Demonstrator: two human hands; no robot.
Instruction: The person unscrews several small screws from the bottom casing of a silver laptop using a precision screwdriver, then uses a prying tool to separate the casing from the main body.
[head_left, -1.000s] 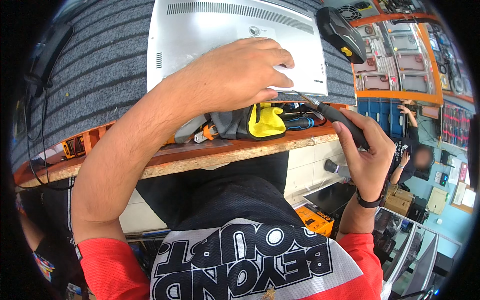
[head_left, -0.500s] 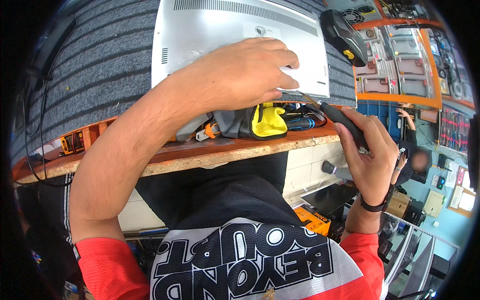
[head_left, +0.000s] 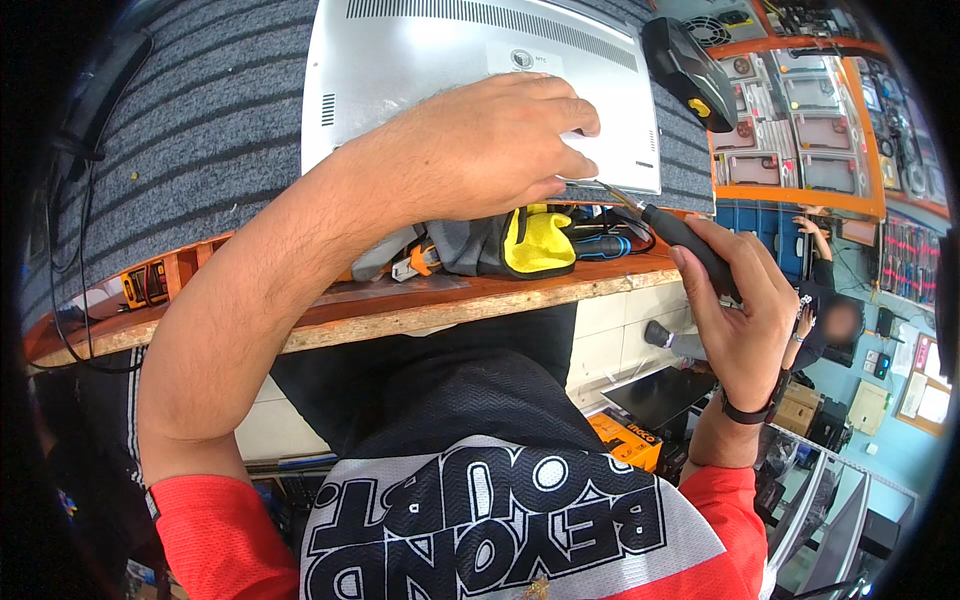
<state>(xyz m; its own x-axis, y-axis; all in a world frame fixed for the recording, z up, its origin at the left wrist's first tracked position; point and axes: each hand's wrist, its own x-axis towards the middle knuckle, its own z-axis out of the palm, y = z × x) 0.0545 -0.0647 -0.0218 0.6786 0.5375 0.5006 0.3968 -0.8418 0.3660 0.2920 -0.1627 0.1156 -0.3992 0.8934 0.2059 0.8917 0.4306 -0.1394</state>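
Note:
A silver laptop (head_left: 440,60) lies underside up on a grey ribbed mat, its vent slots toward the far side. My left hand (head_left: 515,140) rests on its lower cover with fingers spread, holding nothing. Just past the thumb, a slim metal tip meets the laptop's near edge. That tip belongs to a black-handled tool (head_left: 685,235), gripped by my right hand (head_left: 745,290) off the front of the bench. Whether the tip is a blade or a flat pry end cannot be made out, and its very end is partly hidden by my left fingers.
Along the wooden bench edge (head_left: 480,312), a shelf holds a yellow and grey cloth (head_left: 540,245), a blue-handled tool (head_left: 602,247) and an orange-and-grey cutter (head_left: 413,262). A black device (head_left: 688,75) stands right of the laptop. Another person (head_left: 830,315) is at far right.
Almost nothing differs. The tool in my right hand has shifted very slightly, its tip still at the laptop's near edge, while my left hand stays in place.

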